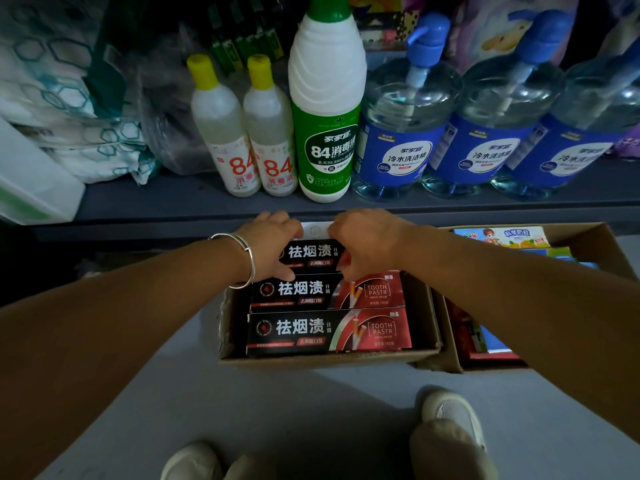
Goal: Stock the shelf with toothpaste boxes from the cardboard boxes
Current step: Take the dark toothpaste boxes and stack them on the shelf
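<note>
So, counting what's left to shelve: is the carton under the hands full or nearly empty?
Looks full on top: three toothpaste boxes lie flat across the carton, both hands gripping the farthest. Lower layers hidden.

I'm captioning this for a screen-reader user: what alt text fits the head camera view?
Both hands, left hand and right hand, grip the farthest black-and-red toothpaste box in an open cardboard box on the floor, where two more lie. Behind is a shelf of disinfectant bottles and blue-labelled detergent jugs.

3 toothpaste boxes [329, 310] lie in a carton [329, 358] before the shelf [173, 202].
</note>
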Demonstrator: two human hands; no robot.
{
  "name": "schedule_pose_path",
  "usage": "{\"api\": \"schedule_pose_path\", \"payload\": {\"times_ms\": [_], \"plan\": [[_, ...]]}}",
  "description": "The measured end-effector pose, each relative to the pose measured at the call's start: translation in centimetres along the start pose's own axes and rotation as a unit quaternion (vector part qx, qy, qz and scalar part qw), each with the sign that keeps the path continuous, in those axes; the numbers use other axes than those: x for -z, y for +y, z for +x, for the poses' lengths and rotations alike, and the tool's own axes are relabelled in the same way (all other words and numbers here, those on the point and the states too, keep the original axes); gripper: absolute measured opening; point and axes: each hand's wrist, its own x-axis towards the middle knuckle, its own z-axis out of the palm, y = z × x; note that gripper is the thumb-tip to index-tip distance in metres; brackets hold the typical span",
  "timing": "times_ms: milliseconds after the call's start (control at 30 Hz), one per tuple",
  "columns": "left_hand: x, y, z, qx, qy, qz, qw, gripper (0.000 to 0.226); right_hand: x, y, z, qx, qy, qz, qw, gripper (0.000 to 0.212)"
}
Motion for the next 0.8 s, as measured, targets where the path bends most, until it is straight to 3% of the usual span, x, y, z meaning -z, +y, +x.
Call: {"api": "schedule_pose_path", "payload": {"times_ms": [333, 433, 600, 667, 800], "plan": [[1.2, 0.8, 0.3, -0.034, 0.017, 0.011, 0.999, 0.062, -0.2, 0.8, -1.4, -0.013, 0.011, 0.024, 1.000, 0.065], [1.9, 0.8, 0.0, -0.033, 0.019, 0.008, 0.999, 0.062, 0.0, 0.5, -1.4, -0.026, 0.020, 0.021, 0.999, 0.056], [1.8, 1.3, -2.3, -0.119, 0.191, 0.073, 0.972, 0.050, 1.9, 1.7, -2.1, -0.084, 0.068, 0.056, 0.993, 0.044], [0.7, 1.7, -3.3, -0.150, 0.138, 0.067, 0.977, 0.046, 2.4, 1.9, -2.5, -0.105, 0.080, 0.064, 0.989, 0.043], [-1.9, 1.7, -3.8, -0.090, -0.021, 0.054, 0.994, 0.068, 2.4, 1.4, -2.8, -0.114, 0.080, 0.061, 0.988, 0.045]]}}
